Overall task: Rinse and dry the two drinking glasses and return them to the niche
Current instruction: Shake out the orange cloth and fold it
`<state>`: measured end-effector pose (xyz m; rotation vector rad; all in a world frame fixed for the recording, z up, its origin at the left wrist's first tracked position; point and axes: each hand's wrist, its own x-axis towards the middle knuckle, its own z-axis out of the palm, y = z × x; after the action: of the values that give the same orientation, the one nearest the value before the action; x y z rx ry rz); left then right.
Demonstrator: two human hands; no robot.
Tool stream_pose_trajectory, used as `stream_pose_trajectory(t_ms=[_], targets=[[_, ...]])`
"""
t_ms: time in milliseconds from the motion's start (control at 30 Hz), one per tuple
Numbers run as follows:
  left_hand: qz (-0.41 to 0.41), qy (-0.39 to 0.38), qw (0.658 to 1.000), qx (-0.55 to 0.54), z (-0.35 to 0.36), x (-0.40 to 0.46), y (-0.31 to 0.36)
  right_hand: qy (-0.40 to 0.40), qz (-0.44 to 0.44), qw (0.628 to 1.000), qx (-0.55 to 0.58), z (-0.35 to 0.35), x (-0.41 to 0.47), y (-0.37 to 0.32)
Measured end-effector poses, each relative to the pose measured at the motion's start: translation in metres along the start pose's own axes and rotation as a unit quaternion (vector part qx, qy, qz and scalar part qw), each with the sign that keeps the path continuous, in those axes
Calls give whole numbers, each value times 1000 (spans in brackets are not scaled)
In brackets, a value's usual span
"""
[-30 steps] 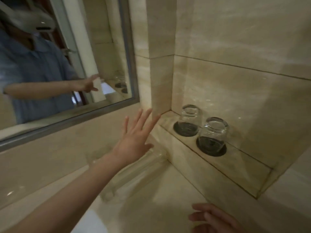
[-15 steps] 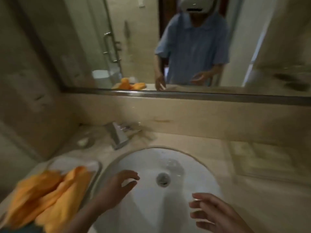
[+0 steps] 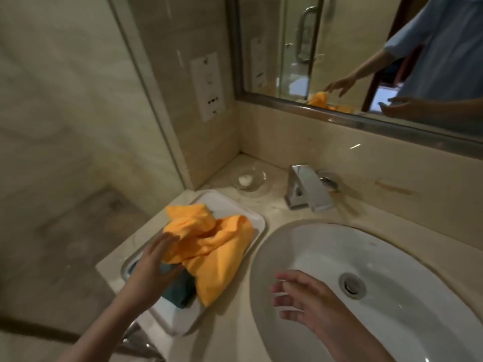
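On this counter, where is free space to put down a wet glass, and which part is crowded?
Bare counter shows between the tray and the faucet, and behind the sink along the backsplash right of the faucet. The back corner holds a soap dish. The tray is crowded: an orange cloth and a dark cloth fill it, with the left hand over them.

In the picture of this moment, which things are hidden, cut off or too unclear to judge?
- Two drinking glasses and niche: outside the head view.
- Dark teal cloth: mostly covered by the orange cloth and the left hand.
- White rectangular tray: near corner behind the left forearm.
- White oval sink: cut by the right and bottom edges.
- Right hand: blurred.
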<state>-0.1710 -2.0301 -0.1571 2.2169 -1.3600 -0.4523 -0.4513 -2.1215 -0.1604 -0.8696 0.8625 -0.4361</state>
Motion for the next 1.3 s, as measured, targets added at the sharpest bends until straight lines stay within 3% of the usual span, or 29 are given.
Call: stream_pose_trajectory(t_ms=[467,633,833,1033,1200,1300], targets=[[-74,25,994,-74,8,40,-16,-51,-15,995,-82,85,69,-22],[-74,73,990,-99,0,57,-11,-50,-27,987,-153,98,81,-33],[-45,55,970,-233,-43,66,13,-18,-97,971,-219,103,88,-60],[-8,34,937,-347,-95,65,55,2,-167,918,-359,108,91,-102],[67,2,936,-345,-119,63,91,-73,-217,884,-408,133,80,-141],[101,5,949,-298,-128,64,106,-25,-280,835,-473,142,72,-167]])
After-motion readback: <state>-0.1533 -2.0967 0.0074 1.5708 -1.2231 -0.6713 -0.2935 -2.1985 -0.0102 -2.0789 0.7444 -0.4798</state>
